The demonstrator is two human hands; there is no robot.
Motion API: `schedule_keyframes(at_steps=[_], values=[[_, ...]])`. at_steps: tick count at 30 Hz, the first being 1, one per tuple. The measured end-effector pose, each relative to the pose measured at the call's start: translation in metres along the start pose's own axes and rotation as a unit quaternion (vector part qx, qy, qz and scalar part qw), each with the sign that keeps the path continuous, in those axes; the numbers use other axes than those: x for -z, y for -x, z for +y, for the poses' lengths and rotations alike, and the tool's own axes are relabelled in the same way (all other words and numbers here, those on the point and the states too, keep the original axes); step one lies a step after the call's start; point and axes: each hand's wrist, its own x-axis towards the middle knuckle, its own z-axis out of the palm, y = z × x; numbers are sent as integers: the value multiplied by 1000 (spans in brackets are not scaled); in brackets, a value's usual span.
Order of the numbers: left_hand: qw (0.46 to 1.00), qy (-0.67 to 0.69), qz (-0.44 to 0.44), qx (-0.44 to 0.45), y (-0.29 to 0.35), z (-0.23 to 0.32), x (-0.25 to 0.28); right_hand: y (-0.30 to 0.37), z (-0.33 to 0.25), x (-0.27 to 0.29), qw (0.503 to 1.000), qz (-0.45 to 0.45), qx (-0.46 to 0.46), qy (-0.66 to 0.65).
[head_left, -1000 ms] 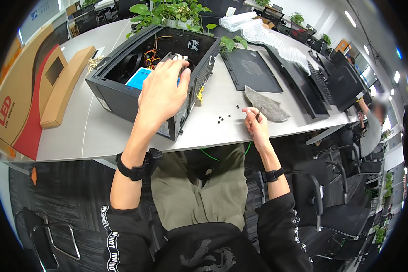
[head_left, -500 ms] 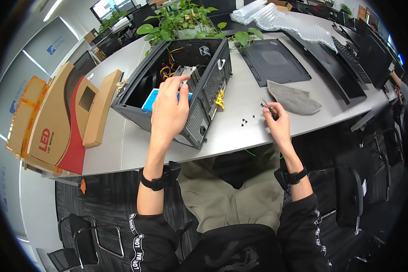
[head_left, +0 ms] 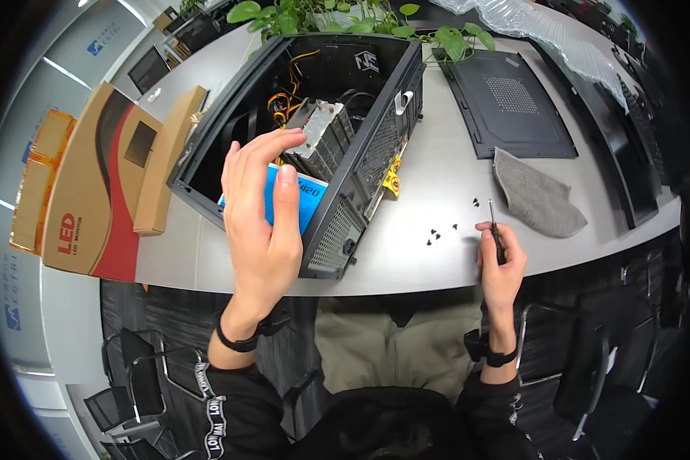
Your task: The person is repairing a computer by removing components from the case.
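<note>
An open black computer case (head_left: 376,165) lies on the table, its inside showing. In it sit a power supply (head_left: 308,201) with a blue label and a metal finned block (head_left: 322,129) beside coloured cables. My left hand (head_left: 261,222) hovers over the near left part of the case, fingers stretched out and holding nothing. Part of the blue label is hidden behind it. My right hand (head_left: 504,274) grips a small black screwdriver (head_left: 494,222), its thin tip pointing away from me. Several small dark screws (head_left: 434,233) lie on the table between that hand and the case.
A grey cloth (head_left: 540,195) rests right of the screwdriver, with a black side panel (head_left: 506,103) behind it. Cardboard monitor box (head_left: 84,199) and a narrow carton (head_left: 169,165) stand at left. Plant leaves (head_left: 456,38) overhang the back; a dark monitor (head_left: 606,146) lies at right.
The view has shifted. My left hand has drawn back toward me from the case's inside. In my right hand, the screwdriver has turned to point more straight away from me.
</note>
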Motion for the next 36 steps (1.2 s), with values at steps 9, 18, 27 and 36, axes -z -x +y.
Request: schedule_keyframes(at_steps=[9, 18, 27, 36], values=[[995, -41, -88, -18, -11, 4, -8, 11, -1, -6, 999, 22, -12, 35], [992, -27, -121, 14, -12, 11, -10, 2, 1, -4, 998, -9, 30, 56], [985, -23, -167, -38, -12, -8, 11, 6, 6, -6, 993, 15, 93, 72], [974, 10, -223, -39, -5, -32, 43, 9, 23, 13, 998, 8, 67, -2]])
